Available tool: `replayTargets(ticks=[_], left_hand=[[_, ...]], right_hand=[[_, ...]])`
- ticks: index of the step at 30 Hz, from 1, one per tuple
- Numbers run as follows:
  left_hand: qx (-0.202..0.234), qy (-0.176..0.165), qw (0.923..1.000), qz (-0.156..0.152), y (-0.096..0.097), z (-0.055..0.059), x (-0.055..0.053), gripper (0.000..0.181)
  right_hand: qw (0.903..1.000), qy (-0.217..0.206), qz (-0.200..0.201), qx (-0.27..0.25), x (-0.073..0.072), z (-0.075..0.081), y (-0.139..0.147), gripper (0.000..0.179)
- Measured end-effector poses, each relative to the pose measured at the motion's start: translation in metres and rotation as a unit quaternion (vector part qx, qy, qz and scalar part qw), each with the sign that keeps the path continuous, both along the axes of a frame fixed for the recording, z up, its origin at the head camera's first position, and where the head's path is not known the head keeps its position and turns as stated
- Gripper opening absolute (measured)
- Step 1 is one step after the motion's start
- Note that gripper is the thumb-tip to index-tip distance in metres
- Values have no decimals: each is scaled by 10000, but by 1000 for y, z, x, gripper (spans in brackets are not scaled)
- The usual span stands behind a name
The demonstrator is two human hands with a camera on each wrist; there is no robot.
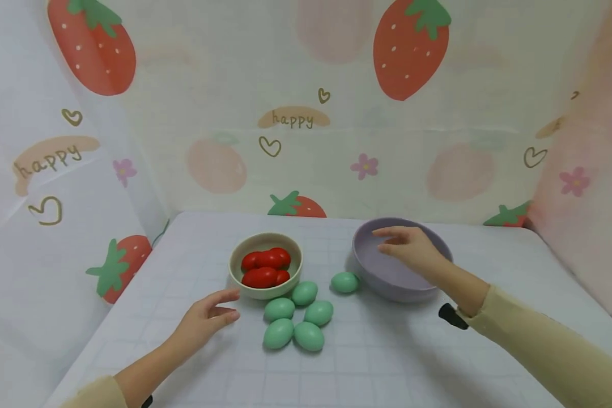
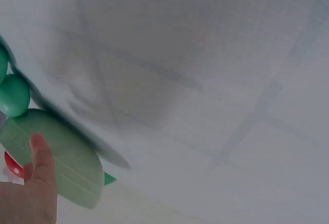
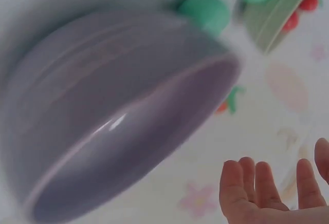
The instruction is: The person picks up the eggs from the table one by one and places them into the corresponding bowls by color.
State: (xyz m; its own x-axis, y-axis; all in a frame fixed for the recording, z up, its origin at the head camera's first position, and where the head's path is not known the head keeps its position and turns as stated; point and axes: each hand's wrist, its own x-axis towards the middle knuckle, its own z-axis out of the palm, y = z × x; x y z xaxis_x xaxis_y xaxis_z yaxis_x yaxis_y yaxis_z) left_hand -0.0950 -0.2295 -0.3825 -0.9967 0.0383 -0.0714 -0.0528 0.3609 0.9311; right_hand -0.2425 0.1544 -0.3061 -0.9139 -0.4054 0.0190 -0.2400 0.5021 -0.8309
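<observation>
My left hand hovers just left of a small cream bowl, fingers apart and holding nothing. Several red egg-shaped pieces lie inside that bowl. Over the large purple bowl is my right hand, its fingers loosely bent with nothing between them. Several green eggs sit grouped in front of the cream bowl. A single green egg lies beside the purple bowl's left side. In the right wrist view, the right hand's fingers are spread, apart from the purple bowl.
Both bowls stand on a white table with a faint grid. Behind and at the sides hangs a cloth backdrop printed with strawberries, hearts and flowers. A black strap end shows at the right sleeve.
</observation>
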Motion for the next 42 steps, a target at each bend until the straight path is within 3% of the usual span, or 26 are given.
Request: replayTargets(ticks=[4, 9, 14, 18, 21, 24, 30, 33, 37, 42], left_hand=[[3, 4, 9987, -514, 9, -3, 3, 51], [-81, -14, 9931, -1169, 21, -7, 0, 48], [-284, 564, 9856, -1571, 30, -13, 0, 45], [-424, 803, 9795, -1797, 34, -17, -2, 44], [-580, 958, 9745, -1943, 36, -19, -3, 44], [-715, 1161, 9685, -2082, 37, -20, -5, 45], [-1027, 1221, 9598, -2311, 41, -23, -8, 45], [-1203, 1200, 9576, -2328, 42, -24, -10, 46], [-1680, 1354, 9499, -2262, 44, -24, -11, 45], [-2119, 1561, 9399, -2173, 47, -26, -17, 45]], right_hand=[[9995, -76, -280, 94, -3, 0, 36, 47], [9979, -82, -531, 349, -8, -12, 70, 56], [9961, -321, -763, 305, -12, -31, 94, 61], [9893, -773, -1204, -265, -17, -50, 105, 62], [9794, -1024, -1421, -1000, -20, -64, 106, 60], [9632, -1239, -1509, -1847, -23, -72, 103, 60], [9059, -1783, -1732, -3429, -27, -76, 98, 58], [8880, -1878, -1742, -3820, -28, -76, 98, 56], [8822, -2010, -1760, -3876, -28, -77, 97, 55], [8883, -2045, -1906, -3645, -28, -79, 97, 54]])
